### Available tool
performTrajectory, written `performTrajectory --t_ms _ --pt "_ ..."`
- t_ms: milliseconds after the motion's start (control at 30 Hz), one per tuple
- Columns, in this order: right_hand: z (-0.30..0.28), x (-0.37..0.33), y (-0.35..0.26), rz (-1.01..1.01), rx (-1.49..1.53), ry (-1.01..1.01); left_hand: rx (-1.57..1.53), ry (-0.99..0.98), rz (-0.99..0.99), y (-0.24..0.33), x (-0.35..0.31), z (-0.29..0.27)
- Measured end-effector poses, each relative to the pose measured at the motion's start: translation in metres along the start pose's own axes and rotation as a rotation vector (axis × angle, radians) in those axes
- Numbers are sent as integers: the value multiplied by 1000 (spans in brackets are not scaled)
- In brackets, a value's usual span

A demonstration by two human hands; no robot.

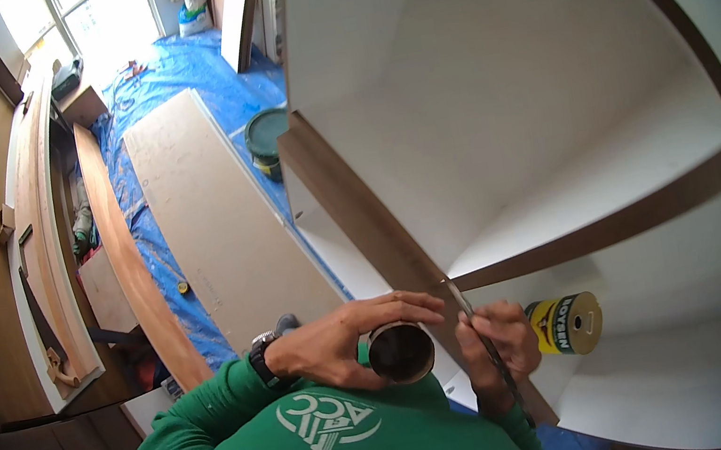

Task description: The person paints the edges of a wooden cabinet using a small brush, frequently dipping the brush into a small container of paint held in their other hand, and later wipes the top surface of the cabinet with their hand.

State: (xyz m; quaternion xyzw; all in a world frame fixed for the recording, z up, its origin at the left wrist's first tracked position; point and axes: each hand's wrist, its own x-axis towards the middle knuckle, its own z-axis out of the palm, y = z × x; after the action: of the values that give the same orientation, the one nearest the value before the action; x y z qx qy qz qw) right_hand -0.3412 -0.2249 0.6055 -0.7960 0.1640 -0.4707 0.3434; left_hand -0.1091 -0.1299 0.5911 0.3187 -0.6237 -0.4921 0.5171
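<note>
My left hand [341, 338], with a watch at its wrist, is closed round a small round can [401, 354] with dark stuff inside, held close to my chest. Pinched in my right hand [500, 345] is a thin paintbrush [462, 297], its handle running down past my fingers. The brush tip meets the brown wooden edge strip [370, 223] of a white cabinet [527, 25], near where a brown shelf edge [610, 234] joins it. Just right of that hand a yellow and black paint can [579, 323] stands inside the cabinet.
A long beige board [215, 211] lies on blue sheeting [154, 74] to the left. Beside it is a long wooden plank [132, 254]. A lidded dark green bucket [267, 136] stands near the cabinet. On a left-hand shelf rests a handsaw [48, 325].
</note>
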Motion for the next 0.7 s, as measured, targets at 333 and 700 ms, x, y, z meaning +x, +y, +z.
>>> performTrajectory --t_ms 333,700 --pt "262 128 16 26 360 -281 -97 333 -154 46 -125 -199" --pt "451 281 115 -256 398 -345 -170 620 -20 17 -138 -437"
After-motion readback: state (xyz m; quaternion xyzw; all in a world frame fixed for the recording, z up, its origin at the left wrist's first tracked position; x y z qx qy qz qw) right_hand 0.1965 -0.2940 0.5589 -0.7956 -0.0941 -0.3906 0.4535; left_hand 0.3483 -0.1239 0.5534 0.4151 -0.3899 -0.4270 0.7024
